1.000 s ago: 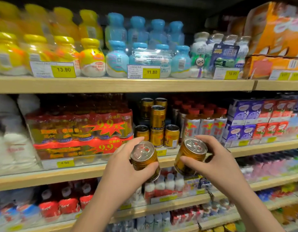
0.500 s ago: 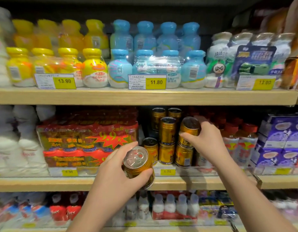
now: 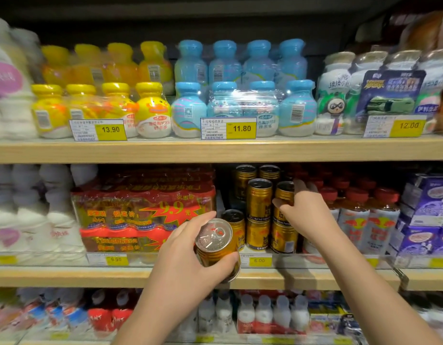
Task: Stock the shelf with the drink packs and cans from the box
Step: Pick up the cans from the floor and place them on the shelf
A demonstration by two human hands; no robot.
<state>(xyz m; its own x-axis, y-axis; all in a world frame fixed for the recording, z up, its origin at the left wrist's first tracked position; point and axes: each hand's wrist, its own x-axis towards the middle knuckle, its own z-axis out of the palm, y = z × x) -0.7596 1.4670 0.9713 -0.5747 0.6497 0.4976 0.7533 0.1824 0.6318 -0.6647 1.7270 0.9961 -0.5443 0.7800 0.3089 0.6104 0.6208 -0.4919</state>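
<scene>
Even light comes from above and in front, bright on the shelf fronts, while the recess at 12 o'clock is dark. Shade sits under the upper shelf board (image 3: 165, 150). Glare sparkles on the plastic wrap (image 3: 242, 100) and glints on the lid of the can (image 3: 214, 235) at 6 o'clock. The centre is sharp; the white bottles (image 3: 13, 115) at 9 o'clock and the bottom row (image 3: 41, 314) at 7 o'clock are blurred.

Head camera, the only view, is looking forward and slightly down from close in front, with the upper shelf (image 3: 165, 151) front edge crossing near mid-frame and the middle shelf (image 3: 66, 276) front edge crossing low.
</scene>
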